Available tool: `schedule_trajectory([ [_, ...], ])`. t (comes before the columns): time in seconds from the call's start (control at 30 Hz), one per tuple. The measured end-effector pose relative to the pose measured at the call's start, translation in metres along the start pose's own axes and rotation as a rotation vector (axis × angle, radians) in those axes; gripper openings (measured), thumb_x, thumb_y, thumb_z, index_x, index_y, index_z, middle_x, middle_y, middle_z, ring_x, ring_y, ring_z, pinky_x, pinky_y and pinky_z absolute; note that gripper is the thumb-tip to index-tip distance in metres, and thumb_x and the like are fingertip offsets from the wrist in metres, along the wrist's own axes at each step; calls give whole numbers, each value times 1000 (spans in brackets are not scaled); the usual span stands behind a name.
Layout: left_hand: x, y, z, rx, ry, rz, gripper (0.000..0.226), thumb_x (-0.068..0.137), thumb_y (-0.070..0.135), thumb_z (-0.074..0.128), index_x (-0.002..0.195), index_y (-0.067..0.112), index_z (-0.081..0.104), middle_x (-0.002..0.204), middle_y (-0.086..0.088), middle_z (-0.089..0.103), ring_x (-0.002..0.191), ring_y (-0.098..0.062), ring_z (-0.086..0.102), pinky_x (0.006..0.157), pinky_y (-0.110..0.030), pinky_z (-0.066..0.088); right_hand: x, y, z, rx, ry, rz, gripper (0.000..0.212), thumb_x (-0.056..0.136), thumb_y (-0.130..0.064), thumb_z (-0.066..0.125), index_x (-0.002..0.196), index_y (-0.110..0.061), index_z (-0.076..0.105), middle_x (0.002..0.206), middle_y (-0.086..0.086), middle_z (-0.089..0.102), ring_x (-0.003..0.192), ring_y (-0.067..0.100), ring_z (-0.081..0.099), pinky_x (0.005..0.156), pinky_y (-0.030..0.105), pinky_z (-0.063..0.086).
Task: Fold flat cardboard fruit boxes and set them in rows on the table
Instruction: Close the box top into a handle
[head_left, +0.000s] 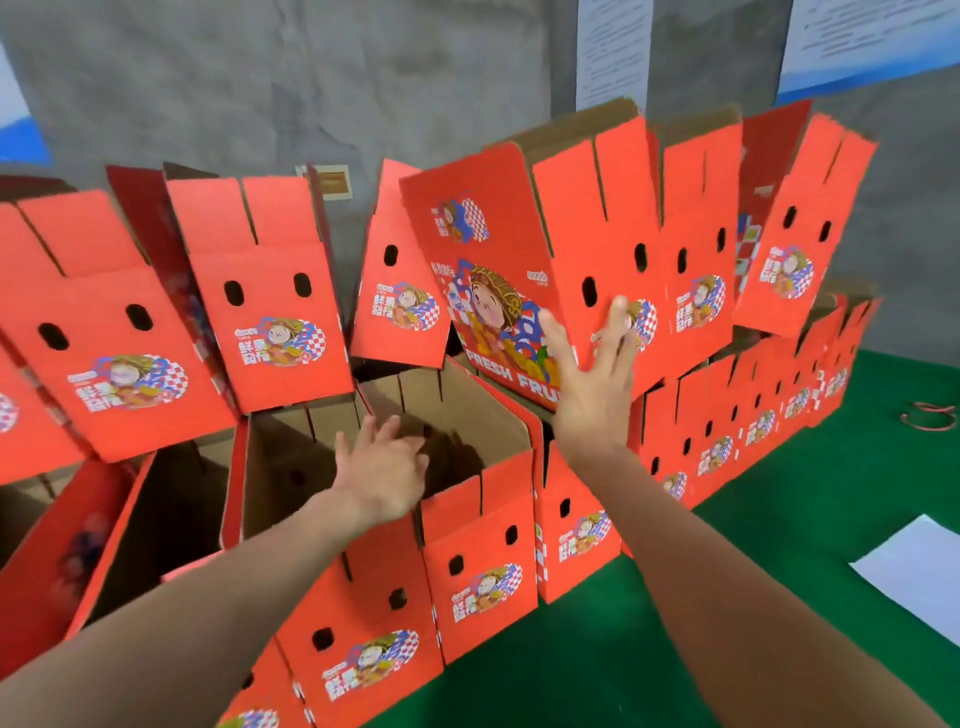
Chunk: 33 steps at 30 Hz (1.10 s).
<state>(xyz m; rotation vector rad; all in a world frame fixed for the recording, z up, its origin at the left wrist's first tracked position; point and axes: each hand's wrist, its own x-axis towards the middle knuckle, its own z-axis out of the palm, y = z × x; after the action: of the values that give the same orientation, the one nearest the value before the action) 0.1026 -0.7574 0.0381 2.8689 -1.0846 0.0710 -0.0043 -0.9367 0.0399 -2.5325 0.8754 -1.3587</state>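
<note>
This looks like a fruit packing room or small warehouse rather than a home. Dozens of identical red cardboard boxes (280, 312), printed with a cartoon figure and, on one, the word FRESH, stand open in rows and in a second tier on a long surface (779, 545) covered in green cloth. Behind them is a bare, rough grey wall (260, 78) with printed notices (613, 52) stuck to it. A white sheet of paper (919, 566) lies on the cloth.
</note>
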Motion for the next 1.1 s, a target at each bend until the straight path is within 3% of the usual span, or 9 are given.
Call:
schedule_trajectory([
  [0.1,-3,-13,-5,-277,4,65,43,104,27,28,139,8,43,155,-12,24,146,-20,9,107,-19,13,12,2,5,33,-66,83,116,66,29,31,146,-51,10,156,16,-24,142,49,-6,99,58,39],
  [0.2,-7,-16,-6,-327,-19,118,44,104,25,25,140,4,39,156,-14,21,146,-19,8,102,-14,12,26,3,8,87,-139,165,111,71,25,31,146,-52,4,153,15,-31,141,50,-8,93,55,44],
  [0.37,-10,-23,-4,-383,-3,121,45,103,25,27,145,8,32,159,-10,10,146,-19,12,111,-19,12,38,-4,5,114,-264,280,100,80,13,45,146,-52,5,148,15,-39,140,52,-9,102,54,39],
  [0.5,-17,-30,-5,-359,37,147,46,102,26,32,146,13,32,158,-5,16,144,-17,19,111,-18,12,33,-24,-5,37,-86,208,94,78,4,52,148,-46,15,154,21,-26,141,50,-12,111,61,16],
  [0.57,-21,-33,-6,-349,45,163,45,102,24,35,146,15,33,157,-5,20,144,-16,21,109,-14,11,29,-36,-12,-7,-66,137,90,79,0,54,149,-43,16,155,19,-24,141,49,-13,112,61,12],
  [0.73,-36,-44,-11,-320,-14,211,46,102,23,35,148,17,29,156,-2,23,144,-13,19,111,-15,9,22,-62,-26,7,-151,150,80,89,-6,53,149,-43,15,155,14,-27,142,46,-10,114,56,16],
  [0.97,-63,-68,-19,-387,-101,217,47,102,27,33,149,26,26,153,1,31,142,-15,24,111,-19,16,12,-83,-51,77,-252,160,78,89,-6,54,149,-41,20,154,12,-30,142,48,-4,111,52,27],
  [1.03,-73,-76,-24,-389,-101,184,45,103,28,33,147,23,31,151,-2,36,141,-19,29,113,-26,21,11,-91,-57,103,-266,192,74,90,-6,53,148,-40,24,155,12,-29,142,49,-2,110,50,28],
  [1.1,-85,-84,-29,-327,2,153,41,102,27,34,141,18,43,143,-6,47,135,-23,39,111,-31,30,11,-99,-64,149,-279,225,71,90,-7,52,148,-38,27,155,14,-27,142,49,-2,113,51,23],
])
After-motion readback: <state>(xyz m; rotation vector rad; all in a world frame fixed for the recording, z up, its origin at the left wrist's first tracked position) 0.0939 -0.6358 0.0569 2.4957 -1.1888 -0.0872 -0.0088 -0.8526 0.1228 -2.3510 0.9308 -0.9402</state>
